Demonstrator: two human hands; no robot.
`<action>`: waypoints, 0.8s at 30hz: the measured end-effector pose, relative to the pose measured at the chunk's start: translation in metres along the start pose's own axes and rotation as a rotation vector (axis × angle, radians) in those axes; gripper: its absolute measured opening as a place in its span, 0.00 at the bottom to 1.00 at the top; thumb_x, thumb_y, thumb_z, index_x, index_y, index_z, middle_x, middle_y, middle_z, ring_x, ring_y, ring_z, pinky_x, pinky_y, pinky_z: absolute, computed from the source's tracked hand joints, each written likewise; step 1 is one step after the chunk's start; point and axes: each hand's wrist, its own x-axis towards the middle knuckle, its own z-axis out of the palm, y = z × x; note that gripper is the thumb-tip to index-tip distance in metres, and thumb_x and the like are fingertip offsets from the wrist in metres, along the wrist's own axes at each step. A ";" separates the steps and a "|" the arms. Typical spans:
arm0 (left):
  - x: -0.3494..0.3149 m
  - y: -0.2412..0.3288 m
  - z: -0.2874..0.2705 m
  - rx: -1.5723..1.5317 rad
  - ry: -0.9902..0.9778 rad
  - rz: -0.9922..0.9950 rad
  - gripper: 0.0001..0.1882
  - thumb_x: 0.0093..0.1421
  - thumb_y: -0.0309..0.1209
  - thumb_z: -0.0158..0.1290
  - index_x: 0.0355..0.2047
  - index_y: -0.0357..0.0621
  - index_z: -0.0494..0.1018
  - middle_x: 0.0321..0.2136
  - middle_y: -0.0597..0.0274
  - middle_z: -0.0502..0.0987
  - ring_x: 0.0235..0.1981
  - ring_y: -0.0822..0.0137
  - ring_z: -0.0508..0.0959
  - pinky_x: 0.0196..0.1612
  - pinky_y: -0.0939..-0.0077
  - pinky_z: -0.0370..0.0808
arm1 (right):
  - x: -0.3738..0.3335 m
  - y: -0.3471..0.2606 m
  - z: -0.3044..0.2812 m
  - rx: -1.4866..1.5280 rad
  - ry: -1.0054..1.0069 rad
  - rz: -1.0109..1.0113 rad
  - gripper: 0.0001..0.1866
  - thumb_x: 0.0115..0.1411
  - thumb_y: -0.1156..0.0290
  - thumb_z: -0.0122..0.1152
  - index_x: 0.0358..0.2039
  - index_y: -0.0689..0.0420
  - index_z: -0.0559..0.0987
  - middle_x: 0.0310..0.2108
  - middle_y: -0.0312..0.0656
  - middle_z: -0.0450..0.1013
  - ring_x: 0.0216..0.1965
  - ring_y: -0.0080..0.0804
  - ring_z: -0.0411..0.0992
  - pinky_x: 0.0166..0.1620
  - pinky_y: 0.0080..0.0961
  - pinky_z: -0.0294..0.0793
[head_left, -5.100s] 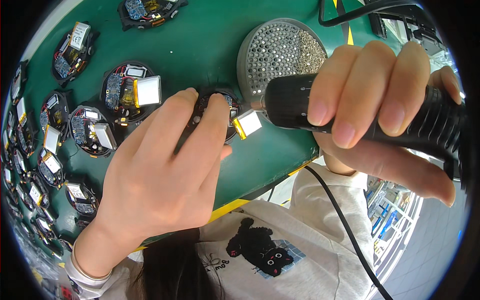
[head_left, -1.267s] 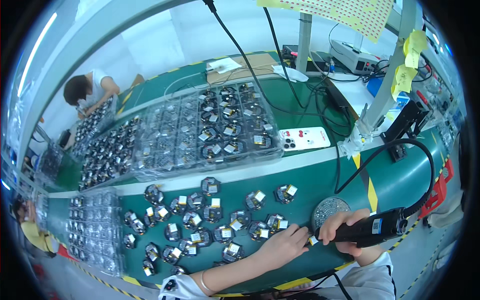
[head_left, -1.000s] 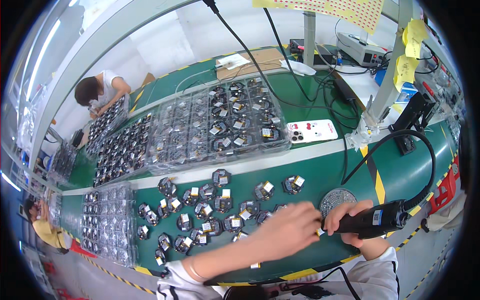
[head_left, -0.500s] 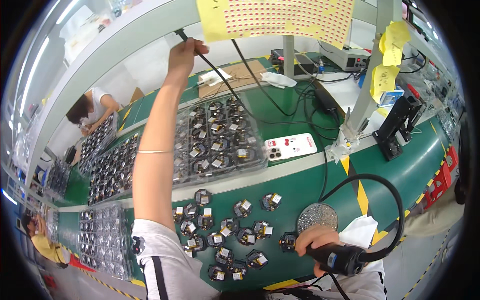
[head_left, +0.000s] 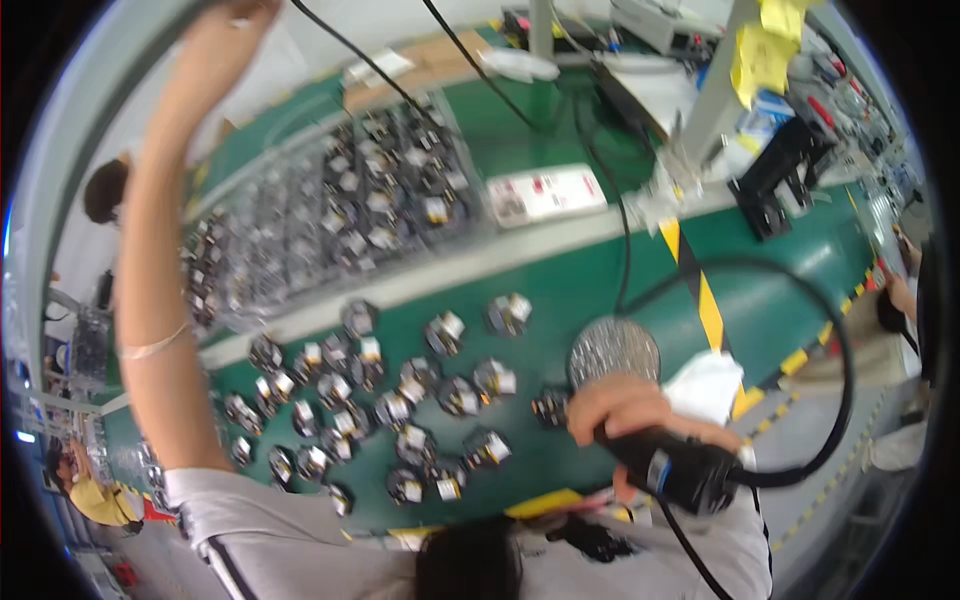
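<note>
Fingers of the right hand point(head_left: 622, 405) are wrapping around one black corded screwdriver point(head_left: 675, 472), lying close to the near edge of the bench; the hand is hiding its bit end. One round circuit assembly point(head_left: 551, 407) is sitting just left of that hand, and one round screw tray point(head_left: 614, 350) is standing just beyond it. One white crumpled sheet point(head_left: 705, 386) is lying to the right. Farther left, roughly two dozen loose assemblies point(head_left: 460, 396) are spreading out, too blurred and crowded for an exact count. One left hand point(head_left: 232, 30) is hovering high at the far left, its finger state impossible to tell. One white phone point(head_left: 547, 193) and a clear compartment tray point(head_left: 380, 190) are lying beyond the pale rail point(head_left: 540, 240). Yellow-black tape point(head_left: 545, 503) is marking the near edge; green benchtop point(head_left: 800, 250) is stretching right of the crossing strip, under a looping cable point(head_left: 848, 370).
</note>
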 end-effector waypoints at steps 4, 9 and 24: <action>-0.124 0.161 -0.012 -0.206 -0.173 0.053 0.13 0.63 0.32 0.48 0.44 0.37 0.73 0.43 0.60 0.78 0.44 0.68 0.75 0.50 0.74 0.67 | -0.007 -0.013 -0.009 0.097 0.134 0.144 0.35 0.43 0.60 0.77 0.50 0.55 0.70 0.28 0.44 0.71 0.29 0.35 0.71 0.33 0.33 0.71; -0.265 0.252 0.030 -0.403 -0.507 0.363 0.24 0.45 0.26 0.60 0.45 0.36 0.70 0.47 0.50 0.70 0.49 0.52 0.71 0.50 0.60 0.69 | -0.002 -0.002 -0.020 0.229 0.023 0.179 0.42 0.38 0.66 0.80 0.52 0.58 0.64 0.32 0.41 0.71 0.28 0.26 0.69 0.29 0.22 0.68; -0.325 0.266 0.104 -0.574 -0.449 0.326 0.19 0.54 0.22 0.54 0.46 0.28 0.67 0.44 0.41 0.69 0.49 0.39 0.68 0.49 0.53 0.69 | -0.015 0.009 0.005 0.220 0.292 0.282 0.45 0.45 0.52 0.75 0.54 0.59 0.58 0.31 0.37 0.68 0.30 0.21 0.68 0.31 0.19 0.70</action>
